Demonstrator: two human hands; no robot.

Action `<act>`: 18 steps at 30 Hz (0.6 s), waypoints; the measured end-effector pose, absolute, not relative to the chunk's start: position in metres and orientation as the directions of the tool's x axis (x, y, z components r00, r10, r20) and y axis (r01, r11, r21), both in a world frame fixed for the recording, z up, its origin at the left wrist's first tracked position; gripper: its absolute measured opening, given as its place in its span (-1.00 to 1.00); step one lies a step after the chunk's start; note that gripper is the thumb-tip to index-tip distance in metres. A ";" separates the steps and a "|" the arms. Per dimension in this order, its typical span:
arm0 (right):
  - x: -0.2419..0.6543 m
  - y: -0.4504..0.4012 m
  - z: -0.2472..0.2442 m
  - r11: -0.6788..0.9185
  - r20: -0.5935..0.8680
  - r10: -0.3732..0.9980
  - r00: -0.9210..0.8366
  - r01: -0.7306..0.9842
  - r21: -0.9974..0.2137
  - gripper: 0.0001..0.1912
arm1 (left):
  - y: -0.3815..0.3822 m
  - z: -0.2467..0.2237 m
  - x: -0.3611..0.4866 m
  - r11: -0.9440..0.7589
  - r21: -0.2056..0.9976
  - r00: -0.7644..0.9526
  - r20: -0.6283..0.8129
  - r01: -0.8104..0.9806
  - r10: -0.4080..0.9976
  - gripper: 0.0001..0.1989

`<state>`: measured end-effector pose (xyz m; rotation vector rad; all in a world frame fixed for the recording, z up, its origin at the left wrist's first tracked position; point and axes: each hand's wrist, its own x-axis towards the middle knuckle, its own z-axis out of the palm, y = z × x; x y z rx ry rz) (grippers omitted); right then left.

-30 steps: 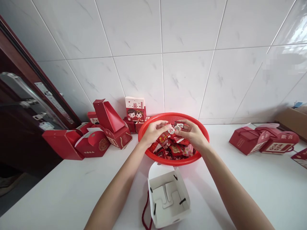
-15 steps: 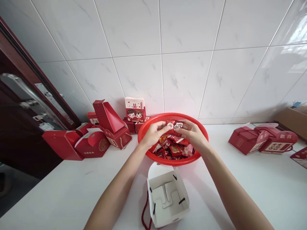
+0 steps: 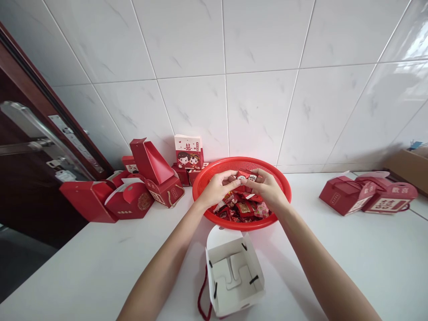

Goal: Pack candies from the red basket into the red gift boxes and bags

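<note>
My left hand (image 3: 216,189) and my right hand (image 3: 268,188) meet over a red plastic basket (image 3: 284,196). Between their closed fingertips are red-wrapped candies (image 3: 245,175) with white labels, pressed side by side and partly covered by the fingers. Below them, the basket holds many more wrapped candies (image 3: 246,208), mostly red, with a pink one (image 3: 262,209) at the right. In front of the basket stands an open gift box (image 3: 234,272), white inside with black tabs, a red cord (image 3: 202,294) hanging at its left.
Several red gift boxes (image 3: 163,189) cluster at the left, near a dark door (image 3: 26,178). A box with cartoon figures (image 3: 189,151) leans by the tiled wall (image 3: 261,116). Two red boxes (image 3: 347,196) sit at the right, before a cardboard carton (image 3: 406,171).
My hands have drawn slightly closer together, and the candies in them have turned and now sit tighter against each other. The basket and the open box have not moved.
</note>
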<state>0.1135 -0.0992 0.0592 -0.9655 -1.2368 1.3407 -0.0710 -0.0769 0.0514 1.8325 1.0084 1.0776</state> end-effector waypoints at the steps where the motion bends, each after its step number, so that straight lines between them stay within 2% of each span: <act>1: 0.113 -0.099 0.060 0.059 0.082 0.986 -0.144 -0.162 -0.985 -0.51 | -0.077 0.053 -0.072 -0.393 0.880 0.327 0.300 0.267 0.896 -0.51; 6: 0.113 -0.098 0.060 0.074 0.083 0.996 -0.039 -0.205 -0.976 -0.54 | -0.069 0.062 -0.096 -0.365 0.839 0.223 0.297 0.404 0.929 -0.55; 9: 0.114 -0.096 0.058 0.069 0.072 0.997 -0.008 -0.215 -0.974 -0.50 | -0.063 0.063 -0.116 -0.332 0.758 0.141 0.308 0.561 0.941 -0.64; 12: 0.114 -0.096 0.058 0.064 0.073 0.997 -0.030 -0.221 -0.973 -0.50 | -0.057 0.062 -0.128 -0.287 0.680 0.152 0.252 0.675 0.956 -0.68; 14: 0.115 -0.096 0.059 0.069 0.078 0.996 -0.031 -0.229 -0.971 -0.51 | -0.052 0.061 -0.128 -0.260 0.580 0.189 0.181 0.772 0.965 -0.66; 18: 0.115 -0.096 0.060 0.087 0.097 0.995 -0.034 -0.224 -0.971 -0.51 | -0.037 0.060 -0.116 -0.215 0.262 0.229 -0.022 0.941 0.973 -0.62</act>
